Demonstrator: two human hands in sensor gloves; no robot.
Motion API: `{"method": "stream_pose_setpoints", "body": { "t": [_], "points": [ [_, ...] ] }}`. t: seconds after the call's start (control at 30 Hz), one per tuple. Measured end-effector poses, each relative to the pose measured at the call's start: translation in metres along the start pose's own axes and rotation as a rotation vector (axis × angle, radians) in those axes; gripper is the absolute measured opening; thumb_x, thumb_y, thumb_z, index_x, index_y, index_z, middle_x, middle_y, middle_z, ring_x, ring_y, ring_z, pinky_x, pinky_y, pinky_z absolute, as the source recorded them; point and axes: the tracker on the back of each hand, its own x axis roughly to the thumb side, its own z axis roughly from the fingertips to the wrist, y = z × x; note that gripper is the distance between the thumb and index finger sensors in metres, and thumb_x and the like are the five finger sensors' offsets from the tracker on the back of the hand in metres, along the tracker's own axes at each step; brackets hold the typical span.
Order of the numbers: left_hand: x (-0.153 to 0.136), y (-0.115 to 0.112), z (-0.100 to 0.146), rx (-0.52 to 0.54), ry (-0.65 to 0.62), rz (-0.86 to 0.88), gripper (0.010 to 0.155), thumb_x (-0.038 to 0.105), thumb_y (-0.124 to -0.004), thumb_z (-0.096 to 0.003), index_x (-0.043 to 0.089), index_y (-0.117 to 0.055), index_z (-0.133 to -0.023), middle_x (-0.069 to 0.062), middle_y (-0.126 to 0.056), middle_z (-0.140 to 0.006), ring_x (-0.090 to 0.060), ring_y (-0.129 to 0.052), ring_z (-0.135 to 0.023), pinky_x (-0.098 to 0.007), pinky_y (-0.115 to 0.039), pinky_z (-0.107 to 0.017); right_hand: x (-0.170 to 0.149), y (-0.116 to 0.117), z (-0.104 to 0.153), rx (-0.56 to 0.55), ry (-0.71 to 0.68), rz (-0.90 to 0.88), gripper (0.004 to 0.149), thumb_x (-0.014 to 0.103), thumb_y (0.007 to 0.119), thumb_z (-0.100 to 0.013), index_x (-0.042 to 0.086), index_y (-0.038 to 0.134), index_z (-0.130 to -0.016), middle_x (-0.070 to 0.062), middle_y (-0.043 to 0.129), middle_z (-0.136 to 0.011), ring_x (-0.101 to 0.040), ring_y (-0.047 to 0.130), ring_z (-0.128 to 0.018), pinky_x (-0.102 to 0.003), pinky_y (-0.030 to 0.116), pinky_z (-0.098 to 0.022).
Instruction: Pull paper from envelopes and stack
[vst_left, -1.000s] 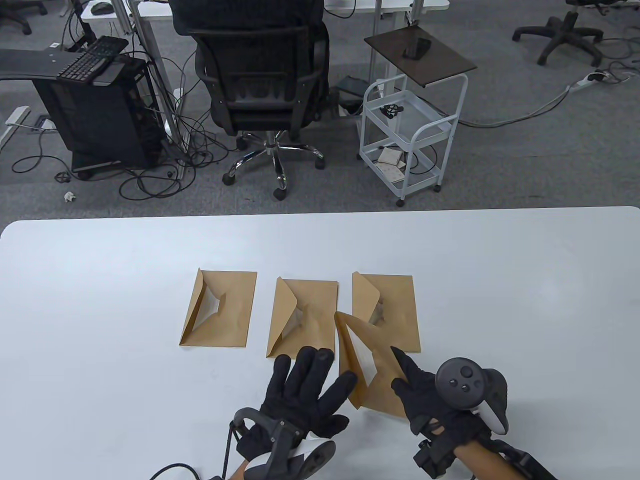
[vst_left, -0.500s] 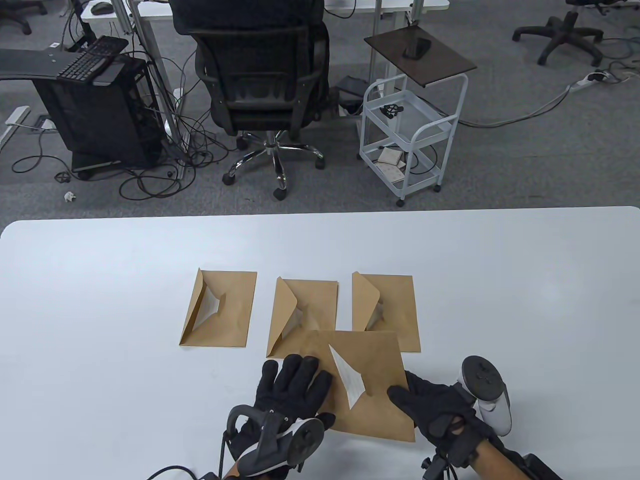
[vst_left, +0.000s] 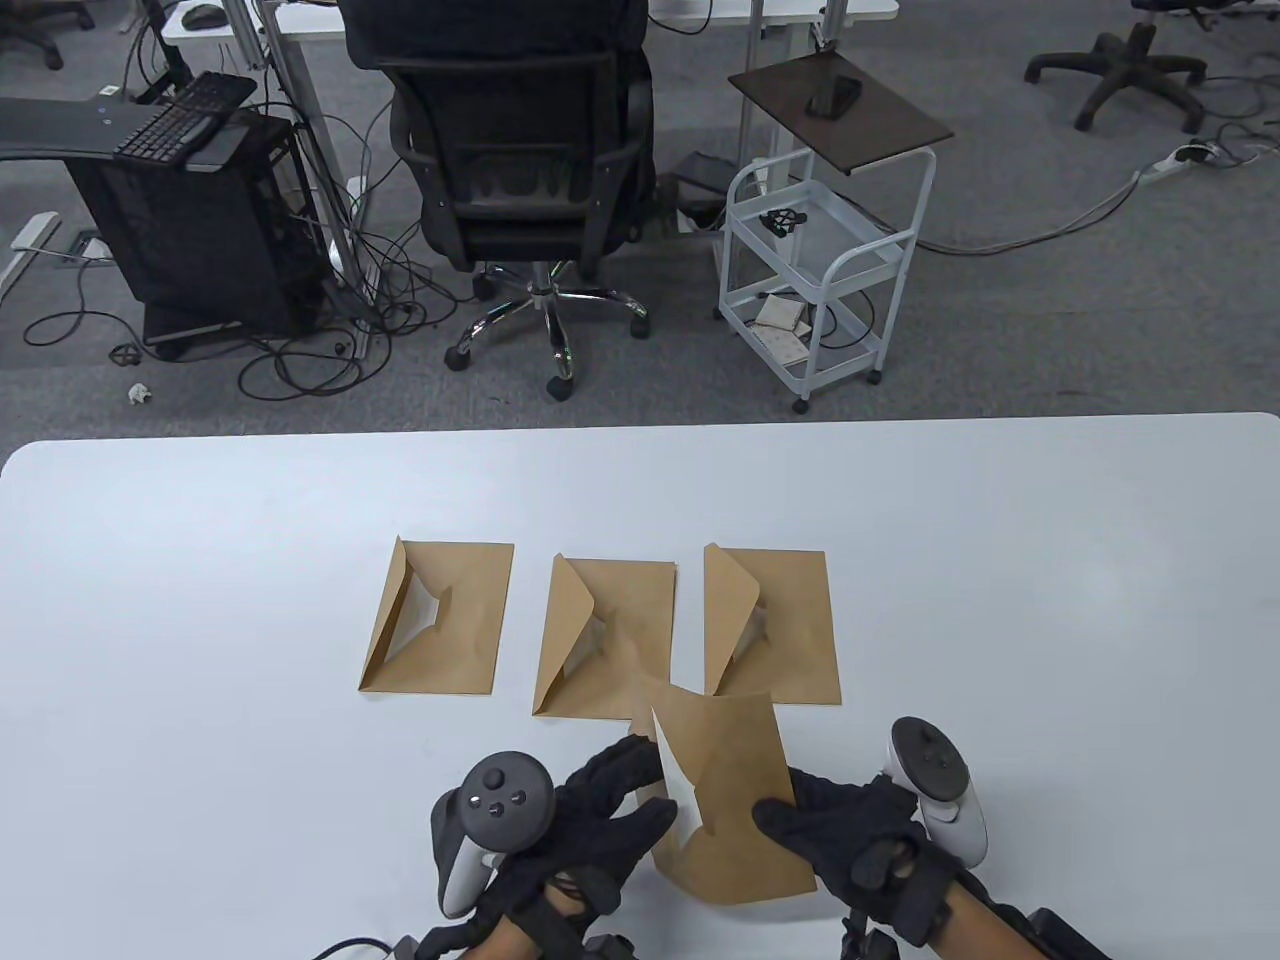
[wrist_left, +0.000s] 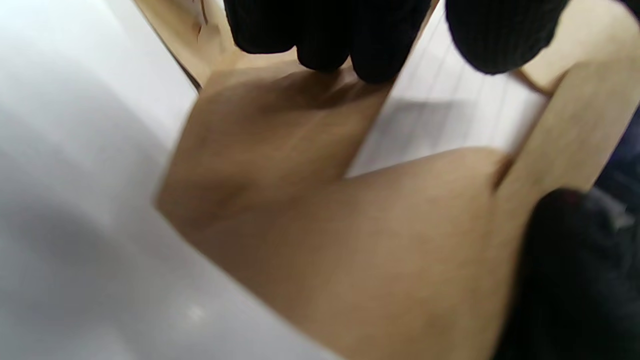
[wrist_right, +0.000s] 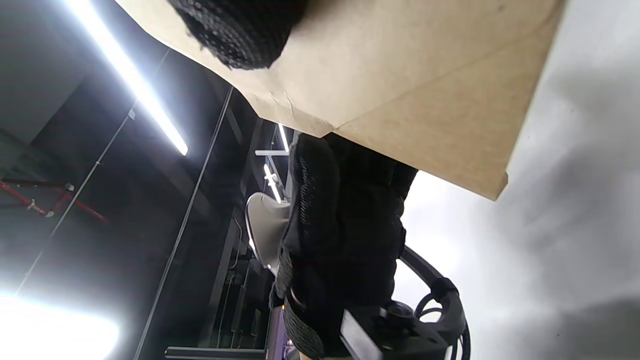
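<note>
Envelope (vst_left: 728, 800) number four is lifted between both hands: the right hand (vst_left: 850, 830) grips its right edge, while the left hand (vst_left: 590, 815) fingers reach the white paper (wrist_left: 450, 110) at the open mouth. Extraction looks just begun; next, pinch the sheet and slide it leftward. Beyond the hands, three more envelopes (vst_left: 590, 640) lie on the white table (vst_left: 200, 600); an office chair (vst_left: 520, 160) stands farther off.

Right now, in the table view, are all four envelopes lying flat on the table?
No: three envelopes lie flat in a row, while the fourth envelope is lifted between the left hand and right hand.
</note>
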Motion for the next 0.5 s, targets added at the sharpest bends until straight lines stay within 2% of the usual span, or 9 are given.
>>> {"method": "stream_pose_setpoints", "body": {
  "t": [0.13, 0.2, 0.3, 0.4, 0.5],
  "points": [
    [-0.002, 0.003, 0.0, 0.022, 0.02, 0.019, 0.042, 0.042, -0.083, -0.0467, 0.028, -0.083, -0.086, -0.008, -0.062, -0.109, -0.041, -0.06, -0.105, -0.067, -0.035, -0.075, 0.0, 0.004, -0.002, 0.034, 0.002, 0.009, 0.045, 0.034, 0.071, -0.053, 0.028, 0.071, -0.098, -0.013, 0.085, -0.091, -0.041, 0.093, -0.076, -0.053, 0.08, -0.052],
    [-0.001, 0.005, 0.001, 0.07, 0.022, -0.026, 0.038, 0.041, -0.083, -0.0465, 0.029, -0.085, -0.082, -0.007, -0.064, -0.108, -0.041, -0.061, -0.105, -0.068, -0.034, -0.075, 0.0, 0.005, -0.002, 0.017, 0.004, 0.03, 0.046, 0.034, 0.072, -0.053, 0.028, 0.071, -0.098, -0.014, 0.085, -0.091, -0.041, 0.093, -0.075, -0.053, 0.08, -0.052],
    [0.003, 0.009, 0.003, 0.126, 0.007, -0.178, 0.036, 0.042, -0.083, -0.047, 0.032, -0.084, -0.082, -0.007, -0.065, -0.107, -0.041, -0.062, -0.105, -0.067, -0.035, -0.075, 0.004, 0.004, 0.0, -0.081, -0.003, 0.124, 0.046, 0.035, 0.076, -0.052, 0.025, 0.074, -0.097, -0.016, 0.088, -0.088, -0.042, 0.095, -0.073, -0.053, 0.081, -0.05],
    [0.005, 0.013, 0.005, 0.178, 0.006, -0.255, 0.034, 0.043, -0.083, -0.0471, 0.038, -0.086, -0.081, -0.006, -0.067, -0.107, -0.04, -0.063, -0.105, -0.067, -0.036, -0.076, 0.014, 0.001, 0.006, -0.275, -0.105, 0.29, 0.043, 0.032, 0.083, -0.048, 0.022, 0.083, -0.09, -0.015, 0.096, -0.078, -0.038, 0.103, -0.061, -0.049, 0.086, -0.044],
    [0.004, 0.019, 0.005, 0.195, 0.01, -0.279, 0.034, 0.043, -0.084, -0.0465, 0.04, -0.088, -0.08, -0.005, -0.072, -0.105, -0.041, -0.063, -0.105, -0.067, -0.036, -0.076, 0.022, -0.003, 0.011, -0.335, -0.106, 0.445, 0.041, 0.032, 0.085, -0.047, 0.023, 0.086, -0.087, -0.012, 0.1, -0.073, -0.034, 0.107, -0.055, -0.044, 0.089, -0.039]
  ]
}}
